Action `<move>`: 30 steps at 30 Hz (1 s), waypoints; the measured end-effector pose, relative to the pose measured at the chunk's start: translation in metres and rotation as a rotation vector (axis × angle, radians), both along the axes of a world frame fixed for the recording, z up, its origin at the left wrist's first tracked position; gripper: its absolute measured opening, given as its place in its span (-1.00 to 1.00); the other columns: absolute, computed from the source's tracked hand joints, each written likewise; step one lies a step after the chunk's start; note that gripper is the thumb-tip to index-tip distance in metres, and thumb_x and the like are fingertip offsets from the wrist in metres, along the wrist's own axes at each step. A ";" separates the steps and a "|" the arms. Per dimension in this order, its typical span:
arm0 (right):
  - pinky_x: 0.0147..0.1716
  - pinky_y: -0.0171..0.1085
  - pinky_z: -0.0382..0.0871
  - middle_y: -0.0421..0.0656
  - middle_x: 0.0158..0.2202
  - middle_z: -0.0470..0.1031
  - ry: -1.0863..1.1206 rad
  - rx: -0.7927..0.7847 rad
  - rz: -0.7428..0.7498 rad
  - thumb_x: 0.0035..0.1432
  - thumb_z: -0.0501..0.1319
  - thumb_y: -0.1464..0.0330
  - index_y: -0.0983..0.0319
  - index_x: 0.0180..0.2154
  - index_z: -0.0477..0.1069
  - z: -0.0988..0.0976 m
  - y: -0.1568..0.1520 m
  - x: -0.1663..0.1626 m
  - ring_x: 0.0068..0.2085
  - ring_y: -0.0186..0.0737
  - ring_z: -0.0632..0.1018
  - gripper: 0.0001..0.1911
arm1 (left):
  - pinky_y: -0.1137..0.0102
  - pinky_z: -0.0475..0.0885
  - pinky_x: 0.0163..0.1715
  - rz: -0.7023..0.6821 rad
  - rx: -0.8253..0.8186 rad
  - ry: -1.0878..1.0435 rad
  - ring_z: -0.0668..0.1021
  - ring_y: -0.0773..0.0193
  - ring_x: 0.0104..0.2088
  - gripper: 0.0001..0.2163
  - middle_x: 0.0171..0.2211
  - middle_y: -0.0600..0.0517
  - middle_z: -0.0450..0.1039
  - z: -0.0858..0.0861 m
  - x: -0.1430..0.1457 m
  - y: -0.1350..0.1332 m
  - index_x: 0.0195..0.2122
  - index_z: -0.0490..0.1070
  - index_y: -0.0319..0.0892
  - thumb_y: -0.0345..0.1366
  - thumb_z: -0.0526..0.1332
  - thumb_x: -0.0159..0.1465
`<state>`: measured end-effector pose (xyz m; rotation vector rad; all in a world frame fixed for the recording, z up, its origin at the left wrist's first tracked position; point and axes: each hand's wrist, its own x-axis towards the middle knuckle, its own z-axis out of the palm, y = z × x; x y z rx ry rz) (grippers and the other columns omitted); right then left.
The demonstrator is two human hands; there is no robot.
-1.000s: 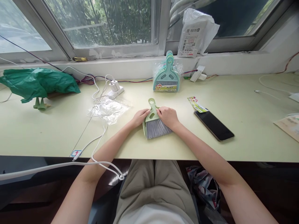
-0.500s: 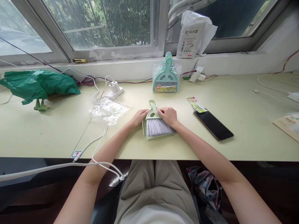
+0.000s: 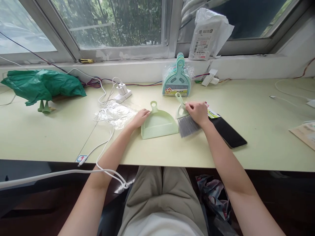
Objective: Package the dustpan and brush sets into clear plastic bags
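Note:
A pale green dustpan (image 3: 159, 126) lies on the table with its handle pointing away from me. My left hand (image 3: 141, 118) grips its upper left edge, close to the handle. To the right of it, my right hand (image 3: 197, 112) has its fingers closed on a small hand brush (image 3: 182, 112) with a pale green handle and grey bristles. The brush is apart from the dustpan, its bristles towards me. Beyond my right hand a printed label card (image 3: 212, 113) is partly hidden, lying by a black phone (image 3: 230, 131).
Crumpled clear plastic (image 3: 115, 114) and white cables lie left of the dustpan, below a power adapter (image 3: 122, 91). Packaged dustpan sets (image 3: 176, 83) stand at the back. A green plastic bag (image 3: 44, 86) lies far left; a wrapped packet (image 3: 205, 37) stands on the sill.
The brush has come off the dustpan and moved right in my right hand, exposing the pan's inside. My left hand stays at the pan's left edge.

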<state>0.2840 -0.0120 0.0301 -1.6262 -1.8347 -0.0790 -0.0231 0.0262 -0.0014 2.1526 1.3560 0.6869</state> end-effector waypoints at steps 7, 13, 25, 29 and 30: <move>-0.39 -0.24 0.07 -0.02 -0.27 0.61 -0.395 -0.204 -0.042 0.32 -0.04 0.24 0.26 -0.37 0.56 -0.023 0.006 0.000 -0.28 -0.13 0.54 -0.55 | 0.30 0.34 -0.09 0.111 0.074 0.094 0.47 0.19 -0.19 -0.67 -0.18 -0.05 0.42 -0.006 -0.019 0.013 -0.09 0.52 -0.12 -0.13 0.04 0.32; -0.36 -0.25 0.11 -0.03 -0.25 0.62 -0.375 -0.255 -0.063 0.33 -0.05 0.22 0.22 -0.34 0.58 -0.022 0.007 -0.003 -0.24 -0.13 0.55 -0.53 | 0.32 0.35 -0.09 0.151 0.115 0.096 0.48 0.22 -0.22 -0.70 -0.18 -0.06 0.45 -0.005 -0.014 0.012 -0.17 0.53 -0.17 -0.19 0.04 0.32; -0.30 -0.21 0.17 -0.02 -0.44 0.55 0.040 -0.080 -0.347 0.32 -0.06 0.20 0.21 -0.42 0.56 -0.012 0.007 0.004 -0.32 -0.08 0.49 -0.51 | 0.37 0.40 -0.23 0.374 0.262 -0.093 0.51 0.28 -0.37 -0.70 -0.30 -0.05 0.53 0.012 -0.015 0.005 -0.28 0.52 -0.20 -0.27 -0.01 0.31; -0.29 -0.20 0.19 -0.05 -0.49 0.50 0.202 -0.057 -0.433 0.34 -0.13 0.19 0.21 -0.43 0.54 -0.010 0.009 0.011 -0.34 -0.07 0.46 -0.46 | 0.37 0.39 -0.24 0.417 0.264 -0.114 0.52 0.27 -0.39 -0.70 -0.37 -0.04 0.53 0.015 -0.016 0.003 -0.28 0.51 -0.19 -0.25 -0.02 0.32; -0.29 -0.20 0.20 -0.06 -0.50 0.50 0.226 -0.064 -0.441 0.35 -0.14 0.18 0.20 -0.42 0.54 -0.010 0.009 0.012 -0.35 -0.07 0.46 -0.44 | 0.36 0.39 -0.24 0.413 0.265 -0.109 0.52 0.27 -0.39 -0.70 -0.37 -0.03 0.53 0.015 -0.016 0.002 -0.28 0.51 -0.19 -0.25 -0.01 0.32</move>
